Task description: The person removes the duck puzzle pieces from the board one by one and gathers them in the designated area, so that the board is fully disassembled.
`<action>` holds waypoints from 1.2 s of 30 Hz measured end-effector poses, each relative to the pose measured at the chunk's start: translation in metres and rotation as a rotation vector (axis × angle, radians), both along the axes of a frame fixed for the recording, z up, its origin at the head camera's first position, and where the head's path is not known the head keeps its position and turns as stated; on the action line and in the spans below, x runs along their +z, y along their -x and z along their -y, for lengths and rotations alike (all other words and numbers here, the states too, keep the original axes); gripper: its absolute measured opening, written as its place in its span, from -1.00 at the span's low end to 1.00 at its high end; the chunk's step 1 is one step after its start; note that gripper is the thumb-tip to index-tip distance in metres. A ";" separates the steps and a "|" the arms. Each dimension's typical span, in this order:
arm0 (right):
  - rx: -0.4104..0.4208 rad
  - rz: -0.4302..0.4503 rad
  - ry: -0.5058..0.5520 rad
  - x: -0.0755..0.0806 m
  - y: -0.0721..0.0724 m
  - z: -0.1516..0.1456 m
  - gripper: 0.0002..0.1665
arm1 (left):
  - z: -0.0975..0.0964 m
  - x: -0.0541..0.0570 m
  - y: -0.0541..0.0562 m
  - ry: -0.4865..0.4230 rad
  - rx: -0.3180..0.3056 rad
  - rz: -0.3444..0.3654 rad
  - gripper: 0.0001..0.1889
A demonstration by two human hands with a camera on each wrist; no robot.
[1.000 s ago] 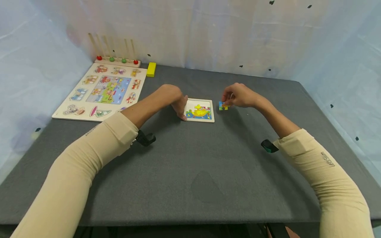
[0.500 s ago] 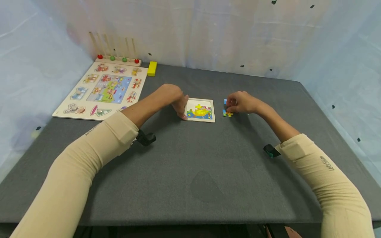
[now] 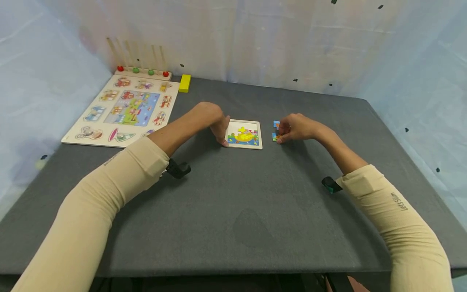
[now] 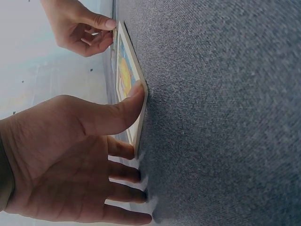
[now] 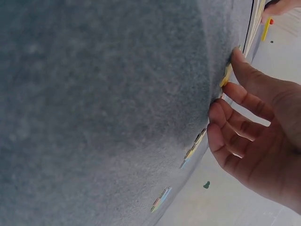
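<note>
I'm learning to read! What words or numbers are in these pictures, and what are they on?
"LetsSlim", roughly: small print on the right sleeve, too small to spell for sure.
Faint print on the left sleeve: too blurred to read.
Small duck puzzle and big peg puzzle board: only pictures, no readable words.
</note>
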State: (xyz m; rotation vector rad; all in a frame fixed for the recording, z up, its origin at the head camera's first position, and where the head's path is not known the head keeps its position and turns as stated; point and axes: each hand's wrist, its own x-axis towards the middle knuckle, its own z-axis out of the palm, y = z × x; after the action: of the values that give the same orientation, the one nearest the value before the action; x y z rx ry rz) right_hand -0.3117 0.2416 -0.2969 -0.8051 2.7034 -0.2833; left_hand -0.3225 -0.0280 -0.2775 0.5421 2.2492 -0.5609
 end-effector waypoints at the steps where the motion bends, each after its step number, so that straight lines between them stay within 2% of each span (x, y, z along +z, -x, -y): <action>1: -0.002 -0.002 0.000 0.000 0.000 0.000 -0.71 | 0.000 0.000 0.000 0.001 0.000 -0.002 0.16; 6: -0.020 -0.008 -0.007 -0.002 0.002 0.002 -0.70 | 0.003 -0.001 -0.003 -0.007 0.008 -0.007 0.17; 13: -0.007 -0.013 0.000 -0.001 0.002 0.000 -0.67 | 0.002 -0.001 0.000 -0.015 0.019 0.008 0.16; 21: -0.029 -0.002 -0.003 0.003 0.002 -0.003 -0.62 | 0.002 0.000 0.000 -0.010 0.018 0.013 0.18; 27: -0.022 -0.019 0.014 0.008 0.001 -0.001 -0.65 | 0.003 0.002 -0.001 -0.019 0.004 0.001 0.17; 36: 0.036 -0.015 0.039 0.018 0.001 0.017 -0.53 | 0.002 0.000 0.001 -0.020 0.011 0.011 0.17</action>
State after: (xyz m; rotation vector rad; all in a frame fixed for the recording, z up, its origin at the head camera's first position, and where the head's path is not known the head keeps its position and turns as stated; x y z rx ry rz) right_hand -0.3123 0.2242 -0.2790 -0.8702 2.7021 -0.3241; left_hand -0.3231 -0.0301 -0.2772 0.5412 2.2478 -0.5288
